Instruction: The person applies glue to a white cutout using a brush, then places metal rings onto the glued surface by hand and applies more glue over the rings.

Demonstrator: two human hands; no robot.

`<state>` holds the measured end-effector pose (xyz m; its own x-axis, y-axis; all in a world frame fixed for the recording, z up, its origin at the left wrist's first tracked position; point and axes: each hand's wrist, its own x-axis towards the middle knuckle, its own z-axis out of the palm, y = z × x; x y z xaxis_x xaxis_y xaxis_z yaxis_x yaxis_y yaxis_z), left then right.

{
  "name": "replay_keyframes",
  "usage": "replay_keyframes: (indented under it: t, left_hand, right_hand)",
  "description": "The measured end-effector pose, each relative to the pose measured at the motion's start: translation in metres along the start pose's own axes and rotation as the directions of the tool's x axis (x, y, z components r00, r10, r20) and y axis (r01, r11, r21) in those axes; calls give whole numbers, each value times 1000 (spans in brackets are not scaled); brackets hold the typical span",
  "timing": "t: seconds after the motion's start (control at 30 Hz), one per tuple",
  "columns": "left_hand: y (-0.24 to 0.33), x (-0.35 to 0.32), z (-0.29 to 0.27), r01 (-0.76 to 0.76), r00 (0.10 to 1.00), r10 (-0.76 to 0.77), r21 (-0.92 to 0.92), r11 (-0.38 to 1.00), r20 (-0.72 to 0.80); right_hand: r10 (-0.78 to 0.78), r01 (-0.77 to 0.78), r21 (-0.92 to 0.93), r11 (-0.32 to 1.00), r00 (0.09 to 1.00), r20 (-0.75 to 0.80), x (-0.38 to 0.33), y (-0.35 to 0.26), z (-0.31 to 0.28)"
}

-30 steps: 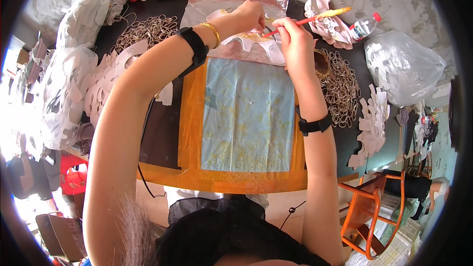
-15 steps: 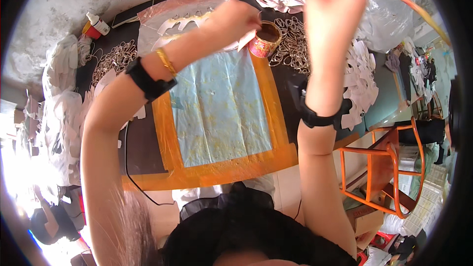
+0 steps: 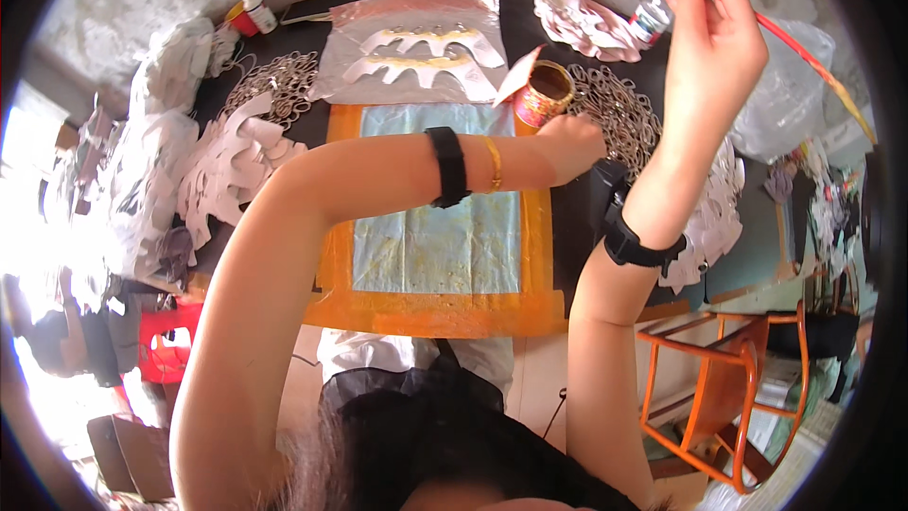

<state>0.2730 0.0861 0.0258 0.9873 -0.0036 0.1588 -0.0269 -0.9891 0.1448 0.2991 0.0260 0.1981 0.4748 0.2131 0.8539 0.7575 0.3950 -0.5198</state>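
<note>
My right hand (image 3: 714,28) is raised at the upper right, its fingers closed round a thin red stick (image 3: 780,35) whose lower end is coated yellowish. At the edge of a heap of metal rings (image 3: 624,118), my left hand (image 3: 575,147) is curled, and whatever its fingers hold is hidden. Just behind that hand stands a round patterned tin (image 3: 544,99), open at the top, with a pale flap at its side. White scalloped pieces (image 3: 416,66) with yellowish smears lie on a clear plastic sheet (image 3: 345,38) at the far middle. Small rings sit along the back piece.
A blue stained sheet (image 3: 435,255) edged with orange tape (image 3: 426,312) covers the table before me. More metal rings (image 3: 279,85) and white cut pieces (image 3: 232,166) lie left. White bottles (image 3: 255,11) stand at the back. An orange-framed chair (image 3: 724,388) is at the right.
My left hand has moved right and nearer, from beside the tin to the ring heap. My right hand has shifted right with the red stick. The scalloped pieces are now uncovered to view.
</note>
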Motion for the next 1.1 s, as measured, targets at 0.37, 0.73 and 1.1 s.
replay_keyframes:
  t: [0.37,0.73,1.1]
  left_hand:
    - [-2,11,-5,245,955,-199,-208,947,220]
    - [-60,-85,-64,-22,996,1,-240,971,-88]
    - [-244,-111,-106,478,857,-500,-559,678,126]
  right_hand:
    - [8,-13,76,997,998,67,-3,13,11]
    - [57,-55,-12,998,976,212,-21,41,39]
    - [46,10,-98,995,832,553,-113,94,120]
